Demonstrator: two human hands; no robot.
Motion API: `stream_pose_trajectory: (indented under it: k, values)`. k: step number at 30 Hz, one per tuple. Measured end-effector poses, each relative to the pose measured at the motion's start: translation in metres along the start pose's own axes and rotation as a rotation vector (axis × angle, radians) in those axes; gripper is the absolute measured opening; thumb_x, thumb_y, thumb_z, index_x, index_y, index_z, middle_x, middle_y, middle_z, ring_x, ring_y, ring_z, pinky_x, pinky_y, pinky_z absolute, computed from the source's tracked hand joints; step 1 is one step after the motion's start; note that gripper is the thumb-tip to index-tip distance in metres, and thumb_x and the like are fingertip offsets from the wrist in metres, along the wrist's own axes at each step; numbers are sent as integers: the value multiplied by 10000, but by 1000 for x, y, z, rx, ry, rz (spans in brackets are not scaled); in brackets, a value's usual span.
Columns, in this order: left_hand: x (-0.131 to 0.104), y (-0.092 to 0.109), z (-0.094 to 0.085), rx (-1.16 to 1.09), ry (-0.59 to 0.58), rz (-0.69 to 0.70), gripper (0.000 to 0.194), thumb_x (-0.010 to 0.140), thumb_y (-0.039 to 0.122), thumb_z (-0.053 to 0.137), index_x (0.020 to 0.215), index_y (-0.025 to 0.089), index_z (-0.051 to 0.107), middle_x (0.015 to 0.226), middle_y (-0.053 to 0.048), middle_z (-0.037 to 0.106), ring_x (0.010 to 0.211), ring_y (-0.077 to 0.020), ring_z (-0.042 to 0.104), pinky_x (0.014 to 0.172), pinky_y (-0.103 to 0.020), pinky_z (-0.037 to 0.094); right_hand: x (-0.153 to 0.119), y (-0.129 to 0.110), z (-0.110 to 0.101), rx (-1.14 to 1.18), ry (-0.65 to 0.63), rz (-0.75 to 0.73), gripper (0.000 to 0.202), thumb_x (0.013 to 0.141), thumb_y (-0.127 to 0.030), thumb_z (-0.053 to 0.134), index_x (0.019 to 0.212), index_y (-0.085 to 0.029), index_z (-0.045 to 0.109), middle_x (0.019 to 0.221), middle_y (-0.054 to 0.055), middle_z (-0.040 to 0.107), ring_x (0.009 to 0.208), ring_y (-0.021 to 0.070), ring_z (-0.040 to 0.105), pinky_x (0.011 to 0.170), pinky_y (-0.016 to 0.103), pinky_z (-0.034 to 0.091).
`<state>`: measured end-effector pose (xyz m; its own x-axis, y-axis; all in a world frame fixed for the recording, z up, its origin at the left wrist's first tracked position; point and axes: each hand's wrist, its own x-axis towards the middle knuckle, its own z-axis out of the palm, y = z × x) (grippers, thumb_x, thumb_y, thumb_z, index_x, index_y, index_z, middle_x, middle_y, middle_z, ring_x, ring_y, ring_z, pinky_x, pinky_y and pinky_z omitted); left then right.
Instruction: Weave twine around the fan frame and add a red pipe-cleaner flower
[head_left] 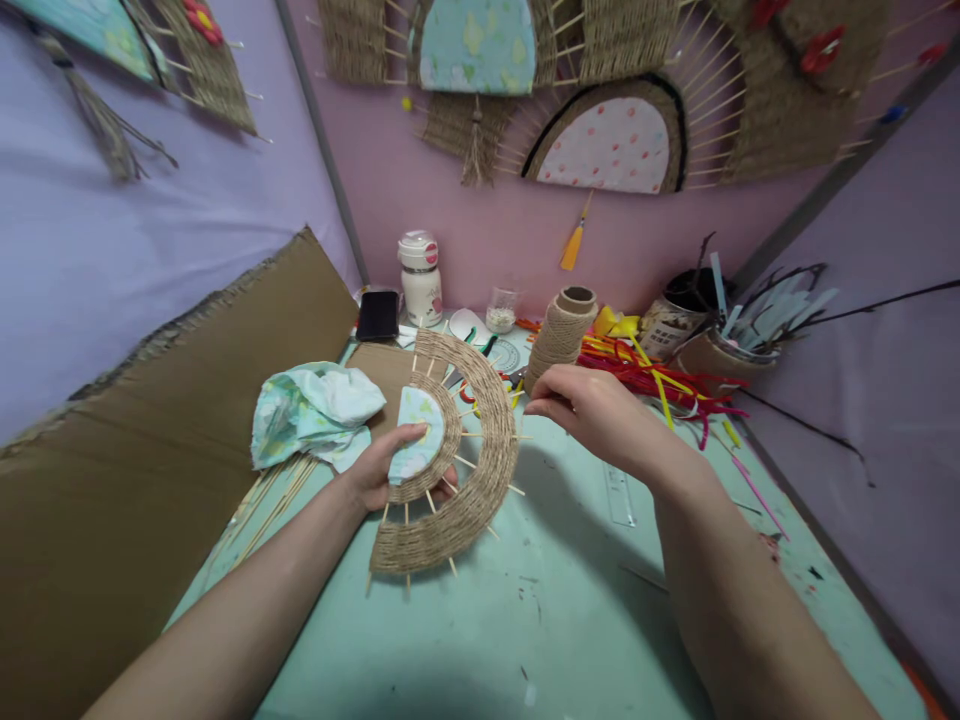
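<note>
My left hand (405, 465) holds a half-round woven twine fan (495, 430) above the table, thumb on its blue-green fabric centre and fingers behind. Thin wooden sticks radiate through two bands of twine, and their tips poke past the outer edge. Close to the fan's right edge is my right hand (577, 400), its thumb and fingers pinched together. Whatever they pinch is too small or hidden to make out. A spool of twine (559, 335) stands just behind that hand. Scissors (517, 378) lie partly hidden behind the fan.
Crumpled blue-green cloth (315, 410) lies left, over thin sticks (277, 500). A cardboard sheet (187, 350) walls the left side. Behind stand a white bottle (420, 280) and a phone (377, 315). Red and yellow pipe cleaners (637, 370), a clear ruler (619, 495) and pots (727, 350) are right.
</note>
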<state>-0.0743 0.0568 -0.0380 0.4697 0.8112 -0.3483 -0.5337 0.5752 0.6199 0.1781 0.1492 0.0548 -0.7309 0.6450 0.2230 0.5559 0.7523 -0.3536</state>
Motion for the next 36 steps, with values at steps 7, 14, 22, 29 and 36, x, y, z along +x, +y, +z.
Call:
stream_pose_trajectory:
  k: [7, 14, 22, 29, 36]
  values:
    - [1, -1, -1, 31, -62, -10, 380, 822, 390, 485, 904, 56, 647, 763, -160, 715, 691, -247, 687, 653, -316, 526, 0, -2, -2, 56, -49, -17, 158, 871, -196, 469, 801, -175, 609, 822, 39, 631, 749, 145, 554, 660, 258, 396]
    - [0, -1, -4, 25, -85, -36, 381, 820, 387, 485, 880, 55, 661, 772, -159, 720, 673, -247, 690, 619, -299, 528, 0, -3, -2, 47, -57, -30, 167, 875, -191, 456, 806, -175, 607, 830, 36, 632, 752, 144, 554, 659, 257, 393]
    - [0, -2, -3, 45, -177, -76, 385, 815, 382, 492, 905, 46, 659, 778, -175, 717, 711, -259, 690, 659, -323, 525, -1, -2, -3, 62, -20, -48, 148, 864, -198, 480, 803, -181, 614, 812, 25, 640, 728, 135, 562, 647, 253, 391]
    - [-1, -2, -4, 48, -150, -97, 397, 820, 399, 479, 896, 53, 659, 768, -173, 714, 709, -263, 687, 660, -330, 521, -1, -6, -7, 44, -18, -56, 140, 867, -183, 481, 807, -179, 607, 821, 24, 638, 743, 138, 562, 657, 253, 390]
    - [0, -2, -1, 91, -108, -167, 428, 801, 431, 506, 869, 43, 673, 759, -180, 713, 682, -270, 685, 629, -330, 522, -4, -5, -10, 9, -17, -53, 91, 840, -193, 528, 777, -174, 590, 787, 23, 618, 716, 137, 538, 636, 250, 375]
